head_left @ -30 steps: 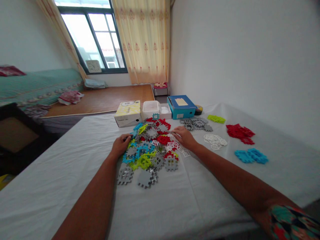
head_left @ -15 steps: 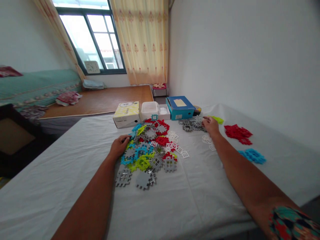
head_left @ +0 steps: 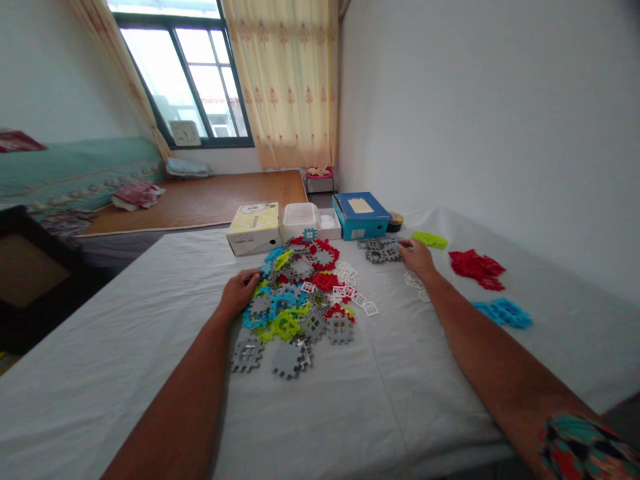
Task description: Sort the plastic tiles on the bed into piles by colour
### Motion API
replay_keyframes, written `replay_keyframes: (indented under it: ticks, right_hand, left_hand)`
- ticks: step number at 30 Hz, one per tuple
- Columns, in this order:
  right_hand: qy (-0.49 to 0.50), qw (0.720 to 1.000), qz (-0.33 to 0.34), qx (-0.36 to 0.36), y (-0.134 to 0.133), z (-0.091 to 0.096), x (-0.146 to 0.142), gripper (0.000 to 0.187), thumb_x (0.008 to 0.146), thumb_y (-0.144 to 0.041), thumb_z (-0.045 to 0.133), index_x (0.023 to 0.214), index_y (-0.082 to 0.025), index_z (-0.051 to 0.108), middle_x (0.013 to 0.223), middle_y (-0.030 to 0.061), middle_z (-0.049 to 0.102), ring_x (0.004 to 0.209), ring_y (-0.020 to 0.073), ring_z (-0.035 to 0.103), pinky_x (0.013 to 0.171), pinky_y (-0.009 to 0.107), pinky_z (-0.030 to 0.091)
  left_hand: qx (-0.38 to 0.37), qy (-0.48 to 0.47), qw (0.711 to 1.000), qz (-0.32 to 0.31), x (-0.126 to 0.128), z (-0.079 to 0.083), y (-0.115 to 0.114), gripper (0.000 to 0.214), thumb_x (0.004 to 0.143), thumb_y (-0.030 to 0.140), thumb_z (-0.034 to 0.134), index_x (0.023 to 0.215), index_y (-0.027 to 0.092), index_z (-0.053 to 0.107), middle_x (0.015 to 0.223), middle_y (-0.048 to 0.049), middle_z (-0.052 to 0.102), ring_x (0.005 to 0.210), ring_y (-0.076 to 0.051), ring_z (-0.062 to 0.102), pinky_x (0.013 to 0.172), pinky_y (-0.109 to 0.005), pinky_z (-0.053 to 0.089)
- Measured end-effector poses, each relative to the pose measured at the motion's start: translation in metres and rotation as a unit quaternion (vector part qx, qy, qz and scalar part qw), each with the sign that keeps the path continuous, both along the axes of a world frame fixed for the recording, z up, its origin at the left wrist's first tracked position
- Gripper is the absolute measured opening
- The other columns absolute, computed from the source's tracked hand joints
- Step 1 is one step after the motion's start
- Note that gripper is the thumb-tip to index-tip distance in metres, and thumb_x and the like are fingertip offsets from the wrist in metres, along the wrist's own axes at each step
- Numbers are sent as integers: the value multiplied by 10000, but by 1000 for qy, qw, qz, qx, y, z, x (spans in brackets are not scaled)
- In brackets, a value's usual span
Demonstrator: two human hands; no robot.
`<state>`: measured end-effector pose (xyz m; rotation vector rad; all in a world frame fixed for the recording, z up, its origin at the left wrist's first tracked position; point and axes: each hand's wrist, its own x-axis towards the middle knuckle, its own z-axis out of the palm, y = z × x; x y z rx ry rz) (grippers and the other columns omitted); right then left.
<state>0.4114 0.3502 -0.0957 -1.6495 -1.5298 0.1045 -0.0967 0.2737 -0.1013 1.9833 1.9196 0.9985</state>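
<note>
My left hand (head_left: 241, 291) rests against the left edge of a mixed heap of interlocking plastic building pieces (head_left: 283, 307) in blue, green, grey and red. Its fingers are curled together; a small dark bit shows between them, too small to name. At the small pile of grey pieces (head_left: 377, 251), near the blue box, my right hand (head_left: 419, 259) pinches the edge of a grey building piece (head_left: 393, 249). Under that wrist lie some white window frames (head_left: 413, 279). More white window frames (head_left: 359, 300) spread along the heap's right side.
Behind the heap stand a yellow-and-white box (head_left: 255, 230), a white plastic tub (head_left: 300, 217) and a blue box (head_left: 361, 215). Separate piles of green (head_left: 431, 240), red (head_left: 476, 268) and blue pieces (head_left: 506, 313) lie by the right wall. A white cloth (head_left: 150, 320) covers the table.
My right hand has shifted slightly left and lower, bringing a grey piece down onto the grey pile. More of the green pile shows. My left hand has stayed in place.
</note>
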Motion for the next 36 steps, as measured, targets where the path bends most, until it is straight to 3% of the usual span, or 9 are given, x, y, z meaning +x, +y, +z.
replay_keyframes:
  ticks: [3,5,9,13,17,24,29,36]
  right_hand:
    - [-31,998,53,32,-10,10,-21,269,805,-241,536,1008,-145,686,1024,117,697,857,205,641,842,357,500]
    - [-42,989,139,23,-22,17,-45,256,832,-255,533,1019,-168,684,994,88,706,787,182,640,794,332,509]
    - [-85,930,357,-20,-54,22,-100,230,879,-296,550,1026,-190,693,943,62,720,764,166,642,729,299,512]
    - [-142,884,445,22,-77,14,-137,330,880,-304,596,1190,-202,644,1134,106,684,1037,218,603,922,389,466]
    - [-192,871,452,29,-83,7,-154,437,859,-333,640,1278,-216,592,1256,128,627,1170,242,536,978,416,425]
    - [-260,879,397,50,-92,14,-160,282,942,-300,515,1175,-213,648,1119,93,700,1009,216,614,878,351,427]
    - [-239,916,314,67,-91,19,-154,274,955,-280,470,1147,-231,659,1088,79,712,994,214,604,823,334,428]
    - [-76,973,210,49,-65,29,-116,254,914,-309,476,1007,-222,695,957,46,726,809,183,637,743,295,477]
  left_hand:
    - [4,-8,1000,-2,0,0,0,454,810,470,446,1032,181,718,1091,-78,718,1032,-241,649,942,-350,482]
    - [6,-8,1000,-4,0,-1,0,458,810,472,443,1030,180,718,1087,-82,718,1031,-238,649,941,-345,482]
    - [8,0,1000,-7,-1,-1,0,450,811,469,439,1023,187,718,1087,-80,717,1031,-234,647,938,-343,483]
    - [8,-4,1000,-8,0,-2,0,444,811,465,439,1018,188,717,1080,-77,719,1030,-234,647,942,-349,482]
    - [4,-5,1000,-6,0,-1,0,437,812,467,443,1024,199,716,1083,-66,719,1037,-232,644,942,-346,483]
    - [-1,-1,1000,-2,1,2,-2,412,813,451,449,1020,219,719,1090,-46,720,1035,-226,644,941,-343,485]
    - [-4,5,1000,1,1,3,-1,424,811,446,445,1027,204,718,1099,-56,717,1036,-232,646,937,-341,484]
    - [0,-1,1000,-2,-1,0,0,462,807,497,452,1035,197,718,1090,-67,720,1042,-232,648,945,-335,484]
